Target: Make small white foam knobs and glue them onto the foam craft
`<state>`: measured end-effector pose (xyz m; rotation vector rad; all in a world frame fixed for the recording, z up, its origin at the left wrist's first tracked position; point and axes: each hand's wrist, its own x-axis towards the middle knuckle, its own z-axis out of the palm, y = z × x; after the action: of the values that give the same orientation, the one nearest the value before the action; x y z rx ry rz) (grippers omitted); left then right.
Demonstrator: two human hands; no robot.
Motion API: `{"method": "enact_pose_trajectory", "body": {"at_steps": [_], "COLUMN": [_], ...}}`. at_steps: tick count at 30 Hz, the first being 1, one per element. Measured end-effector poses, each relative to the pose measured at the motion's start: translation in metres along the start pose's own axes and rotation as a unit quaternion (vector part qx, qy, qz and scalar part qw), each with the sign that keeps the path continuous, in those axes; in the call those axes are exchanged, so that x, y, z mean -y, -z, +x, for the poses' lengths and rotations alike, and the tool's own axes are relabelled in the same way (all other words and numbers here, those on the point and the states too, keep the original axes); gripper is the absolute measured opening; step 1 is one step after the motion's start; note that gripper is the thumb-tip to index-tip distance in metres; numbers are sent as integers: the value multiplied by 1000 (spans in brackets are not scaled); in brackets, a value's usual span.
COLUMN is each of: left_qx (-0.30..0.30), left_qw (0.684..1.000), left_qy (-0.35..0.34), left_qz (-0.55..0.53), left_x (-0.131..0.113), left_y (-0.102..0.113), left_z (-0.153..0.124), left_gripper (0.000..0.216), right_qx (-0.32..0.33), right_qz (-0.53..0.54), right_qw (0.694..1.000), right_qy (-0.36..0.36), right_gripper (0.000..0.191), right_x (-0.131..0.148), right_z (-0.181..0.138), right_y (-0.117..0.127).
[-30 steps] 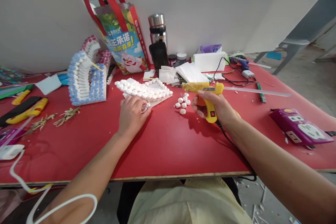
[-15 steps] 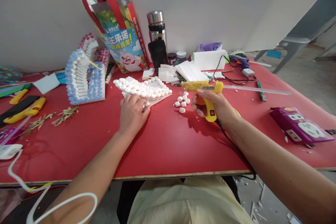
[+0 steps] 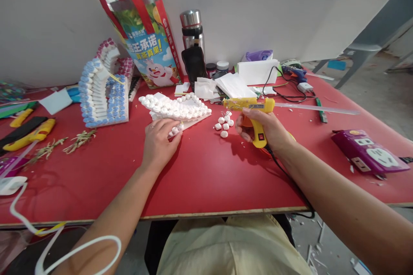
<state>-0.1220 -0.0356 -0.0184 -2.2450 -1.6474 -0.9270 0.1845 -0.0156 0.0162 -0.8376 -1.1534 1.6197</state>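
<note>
My right hand (image 3: 269,126) is wrapped round the handle of a yellow hot glue gun (image 3: 250,104), its nozzle pointing left. A clear glue stick (image 3: 318,108) sticks out of the gun's back. My left hand (image 3: 160,139) curls over the near left side of a board model covered with white balls (image 3: 176,107), thumb and fingers around a small cluster of balls (image 3: 176,129) at its near edge. The fingertips are partly hidden. Between the two hands lies a small heap of loose white balls (image 3: 223,125) on the red table.
Blue-and-white (image 3: 103,99) models stand at the left, near a printed bag (image 3: 155,51) and a steel flask (image 3: 192,30). Papers (image 3: 237,86) lie behind the gun. A purple power socket (image 3: 371,152) is at the right; a second yellow glue gun (image 3: 35,135) lies far left.
My left hand has shifted slightly left and its thumb has drawn back, so more of the small ball cluster shows. My right hand and the glue gun have barely moved.
</note>
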Motion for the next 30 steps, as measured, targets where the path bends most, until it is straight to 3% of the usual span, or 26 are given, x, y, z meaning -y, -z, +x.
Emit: {"method": "enact_pose_trajectory", "body": {"at_steps": [30], "left_qx": [32], "left_qw": [998], "left_qy": [32], "left_qz": [-46], "left_x": [2], "left_y": [-5], "left_z": [5], "left_gripper": [20], "right_qx": [-3], "right_qz": [-20], "right_qw": [1000], "right_qy": [-5], "right_gripper": [30], "right_x": [2], "right_z": [-4], "right_y": [-1]}}
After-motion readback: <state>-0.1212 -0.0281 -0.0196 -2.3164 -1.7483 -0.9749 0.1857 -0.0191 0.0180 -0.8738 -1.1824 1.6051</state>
